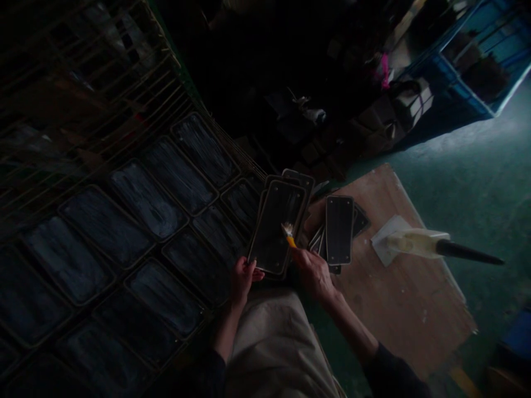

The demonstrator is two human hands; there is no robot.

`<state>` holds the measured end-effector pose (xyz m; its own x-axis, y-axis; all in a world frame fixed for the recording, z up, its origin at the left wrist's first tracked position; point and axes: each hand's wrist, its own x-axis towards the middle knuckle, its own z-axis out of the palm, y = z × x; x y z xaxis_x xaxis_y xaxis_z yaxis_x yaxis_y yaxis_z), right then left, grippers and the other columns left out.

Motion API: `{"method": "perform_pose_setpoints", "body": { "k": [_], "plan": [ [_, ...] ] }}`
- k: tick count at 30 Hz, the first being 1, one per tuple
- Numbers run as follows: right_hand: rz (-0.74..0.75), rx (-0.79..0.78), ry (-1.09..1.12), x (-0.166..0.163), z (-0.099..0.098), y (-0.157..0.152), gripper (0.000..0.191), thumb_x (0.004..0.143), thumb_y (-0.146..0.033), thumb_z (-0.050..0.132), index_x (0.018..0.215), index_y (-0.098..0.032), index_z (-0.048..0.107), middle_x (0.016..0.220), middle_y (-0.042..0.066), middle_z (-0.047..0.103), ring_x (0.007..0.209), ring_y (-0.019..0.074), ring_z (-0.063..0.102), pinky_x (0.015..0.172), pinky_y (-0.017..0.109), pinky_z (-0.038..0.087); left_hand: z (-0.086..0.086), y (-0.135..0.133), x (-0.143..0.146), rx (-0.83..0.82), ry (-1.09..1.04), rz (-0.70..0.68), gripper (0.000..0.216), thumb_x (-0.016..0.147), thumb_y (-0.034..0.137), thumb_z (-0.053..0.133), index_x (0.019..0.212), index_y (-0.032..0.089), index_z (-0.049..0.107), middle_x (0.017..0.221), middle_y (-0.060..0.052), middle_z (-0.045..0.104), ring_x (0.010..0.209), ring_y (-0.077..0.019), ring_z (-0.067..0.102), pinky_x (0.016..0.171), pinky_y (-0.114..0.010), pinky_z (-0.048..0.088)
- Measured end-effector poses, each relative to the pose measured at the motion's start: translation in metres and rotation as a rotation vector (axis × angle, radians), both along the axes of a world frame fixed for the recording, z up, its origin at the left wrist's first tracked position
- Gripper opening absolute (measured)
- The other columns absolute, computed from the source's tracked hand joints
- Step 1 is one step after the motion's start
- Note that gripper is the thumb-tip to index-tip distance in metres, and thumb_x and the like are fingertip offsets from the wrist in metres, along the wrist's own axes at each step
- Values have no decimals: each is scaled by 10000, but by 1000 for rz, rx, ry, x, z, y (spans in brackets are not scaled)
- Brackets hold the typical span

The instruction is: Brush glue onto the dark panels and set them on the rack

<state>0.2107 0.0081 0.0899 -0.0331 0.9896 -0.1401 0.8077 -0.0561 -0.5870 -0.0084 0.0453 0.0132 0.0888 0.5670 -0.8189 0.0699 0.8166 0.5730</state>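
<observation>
From where I stand, the dark panel (269, 232) is right in front of the person's lap, its long axis running away from the body and its far end leaning a little to the right. The left hand (244, 276) is clamped on its near left corner. The right hand (313, 271), apart from the left, grips a brush (289, 235) with a yellow handle; the bristles point up and to the left, over the panel's right half.

More panels (305, 178) show just beneath it, slightly fanned. To the right, a wooden board (398, 309) bears a stack of smaller panels (340, 229), the top one pointing nearly straight away, and a pale bottle (415, 243) whose dark tip points right. To the left lie rows of streaked panels (149, 199), their long axes slanting across the held one's, beside a wire rack (168, 52). Farther off, a blue crate (464, 105) rests on the green floor (501, 182).
</observation>
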Motion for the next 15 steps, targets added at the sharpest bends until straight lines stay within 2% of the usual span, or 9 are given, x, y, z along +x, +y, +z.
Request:
{"method": "perform_pose_setpoints", "body": {
  "k": [4,8,11,15],
  "plan": [
    [14,-121,59,-34,13,-41,283,983,-168,350,1223,-179,500,854,39,639,705,145,566,664,266,381,2,-3,-1,9,-52,57,415,703,469,705,861,190,442,597,34,646,533,-184,692,500,-275,581],
    [-62,-208,183,-44,28,-45,228,985,-221,383,1138,-201,551,818,30,653,678,139,593,628,246,414,1,-3,-3,20,-41,45,422,698,483,710,840,195,436,593,43,640,529,-188,693,504,-286,588],
    [-233,-236,387,-30,39,-38,226,982,-279,408,1140,-209,553,797,17,667,694,138,639,639,230,476,1,0,-5,25,-49,17,432,692,486,716,853,191,443,599,35,652,522,-189,692,490,-276,581],
    [-612,-131,581,16,45,-53,277,965,-351,441,1169,-203,556,823,28,693,748,162,684,709,277,557,5,2,-6,-4,-54,-4,452,666,457,751,864,191,443,586,19,669,557,-204,706,497,-258,577]
  ]
}}
